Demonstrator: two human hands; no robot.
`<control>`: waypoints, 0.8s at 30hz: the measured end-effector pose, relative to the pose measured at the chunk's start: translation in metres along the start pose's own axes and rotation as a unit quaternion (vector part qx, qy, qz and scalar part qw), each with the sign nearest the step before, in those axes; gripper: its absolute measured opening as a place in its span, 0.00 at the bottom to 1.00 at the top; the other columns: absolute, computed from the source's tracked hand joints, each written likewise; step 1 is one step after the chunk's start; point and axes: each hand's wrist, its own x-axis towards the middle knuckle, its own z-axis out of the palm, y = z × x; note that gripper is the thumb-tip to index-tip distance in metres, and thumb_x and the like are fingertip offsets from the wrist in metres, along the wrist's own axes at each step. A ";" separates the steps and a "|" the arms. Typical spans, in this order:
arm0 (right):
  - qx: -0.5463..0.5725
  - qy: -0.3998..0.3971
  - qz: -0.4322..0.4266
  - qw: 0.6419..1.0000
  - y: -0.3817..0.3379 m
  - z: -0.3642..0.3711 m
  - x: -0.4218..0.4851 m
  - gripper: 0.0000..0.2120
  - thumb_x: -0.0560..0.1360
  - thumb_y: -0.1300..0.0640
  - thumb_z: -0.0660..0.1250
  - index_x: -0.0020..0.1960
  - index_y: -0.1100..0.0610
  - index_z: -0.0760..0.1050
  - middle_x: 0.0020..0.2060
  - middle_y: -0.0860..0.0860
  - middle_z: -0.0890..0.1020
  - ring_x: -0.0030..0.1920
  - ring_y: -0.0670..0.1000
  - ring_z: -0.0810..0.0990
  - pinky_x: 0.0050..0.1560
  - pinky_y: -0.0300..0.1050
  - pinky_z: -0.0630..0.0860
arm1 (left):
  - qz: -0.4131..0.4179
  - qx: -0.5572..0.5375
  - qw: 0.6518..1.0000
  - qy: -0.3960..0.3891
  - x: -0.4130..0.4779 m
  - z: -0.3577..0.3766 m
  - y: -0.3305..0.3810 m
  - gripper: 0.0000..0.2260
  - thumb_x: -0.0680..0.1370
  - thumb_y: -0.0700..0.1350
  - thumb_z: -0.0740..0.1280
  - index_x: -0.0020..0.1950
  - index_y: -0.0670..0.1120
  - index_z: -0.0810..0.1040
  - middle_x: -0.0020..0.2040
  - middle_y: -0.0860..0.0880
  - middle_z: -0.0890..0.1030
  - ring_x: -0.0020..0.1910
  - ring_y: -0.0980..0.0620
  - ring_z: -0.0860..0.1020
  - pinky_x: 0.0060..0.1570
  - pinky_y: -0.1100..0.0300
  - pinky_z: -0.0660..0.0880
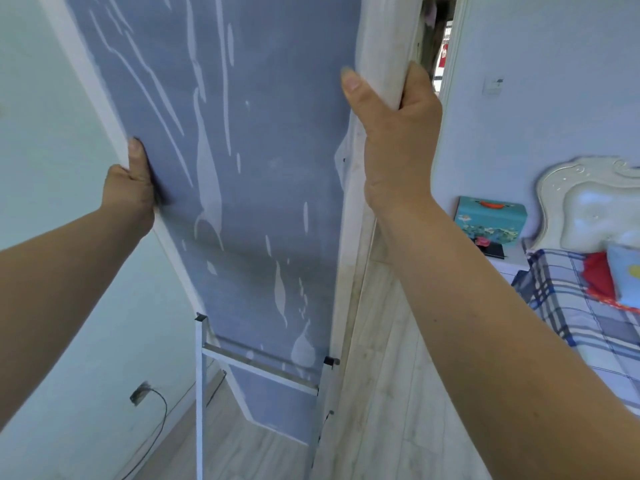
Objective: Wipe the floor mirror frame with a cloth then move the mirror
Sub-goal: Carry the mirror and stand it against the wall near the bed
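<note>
The floor mirror fills the middle of the view with its back side toward me: a blue-grey backing with white streaks, edged by a pale wooden frame. My left hand grips the left frame edge, thumb on the backing. My right hand is wrapped around the right frame edge, higher up. The mirror is tilted, top leaning left. Its white metal stand hangs open at the bottom. No cloth is in view.
A pale wall with a socket and a black cable is close on the left. A bed with plaid bedding and a white headboard stands at right, beside a nightstand holding a teal box. A doorway opens behind the mirror. Light wood floor lies below.
</note>
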 end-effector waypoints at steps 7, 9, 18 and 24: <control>-0.034 0.028 0.005 0.999 0.093 0.057 0.057 0.09 0.72 0.60 0.73 0.41 0.53 0.73 0.34 0.43 0.77 0.33 0.35 0.76 0.38 0.31 0.75 | -0.002 -0.055 0.998 -0.041 0.116 0.078 -0.033 0.42 0.61 0.80 0.55 0.53 0.45 0.77 0.54 0.47 0.81 0.56 0.45 0.81 0.59 0.49 0.79; -0.040 0.037 0.011 0.998 0.124 0.073 0.077 0.09 0.73 0.60 0.73 0.41 0.53 0.73 0.34 0.42 0.77 0.34 0.36 0.76 0.39 0.31 0.75 | -0.005 -0.066 0.996 -0.058 0.155 0.103 -0.046 0.46 0.60 0.82 0.55 0.55 0.44 0.77 0.56 0.46 0.81 0.57 0.45 0.81 0.59 0.49 0.78; -0.045 0.038 0.010 0.998 0.232 0.115 0.154 0.08 0.72 0.60 0.74 0.43 0.58 0.74 0.34 0.47 0.76 0.33 0.40 0.73 0.37 0.34 0.74 | -0.017 -0.070 0.996 -0.061 0.280 0.195 -0.088 0.59 0.52 0.86 0.54 0.63 0.40 0.78 0.60 0.46 0.82 0.57 0.47 0.81 0.61 0.49 0.78; -0.049 0.022 0.025 0.998 0.300 0.151 0.203 0.10 0.72 0.60 0.74 0.40 0.55 0.71 0.32 0.43 0.75 0.32 0.38 0.73 0.36 0.33 0.75 | -0.033 -0.066 0.995 -0.060 0.356 0.243 -0.115 0.56 0.50 0.86 0.54 0.58 0.44 0.78 0.59 0.47 0.81 0.57 0.46 0.81 0.61 0.47 0.77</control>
